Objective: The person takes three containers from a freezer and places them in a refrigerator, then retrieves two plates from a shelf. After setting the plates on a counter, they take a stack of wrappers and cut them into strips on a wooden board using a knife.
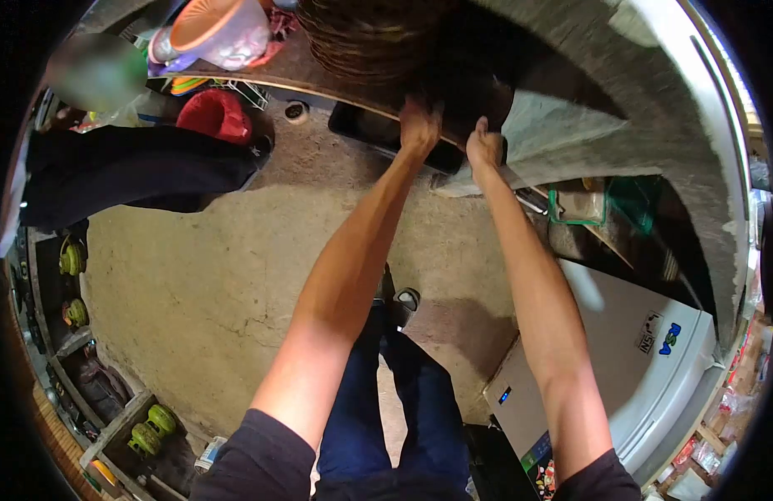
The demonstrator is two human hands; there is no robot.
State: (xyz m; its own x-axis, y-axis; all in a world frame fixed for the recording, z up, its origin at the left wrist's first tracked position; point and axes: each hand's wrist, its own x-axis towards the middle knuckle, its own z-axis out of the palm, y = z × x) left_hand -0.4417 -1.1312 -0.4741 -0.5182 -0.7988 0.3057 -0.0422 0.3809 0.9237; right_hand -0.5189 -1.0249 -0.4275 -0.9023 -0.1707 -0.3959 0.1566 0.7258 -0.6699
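Risked a spill onto the concrete floor (pixel 219 267), off the front edge of the wooden shelf (pixel 319 83), for the stack of woven baskets (pixel 370 33), had a sharp tug jolted the dark object (pixel 461 92) sitting at that edge just beside the stack. Gripped that object with the right hand (pixel 485 149) curled closed. Pressed the left hand (pixel 420 125) against it too, fingers hidden, so grip impossible to tell.

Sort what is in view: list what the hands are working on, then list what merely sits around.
In hand:
left hand and right hand, both on the dark object at the shelf edge

Lying about:
orange funnel
red basin
white chest freezer
green items in floor crates
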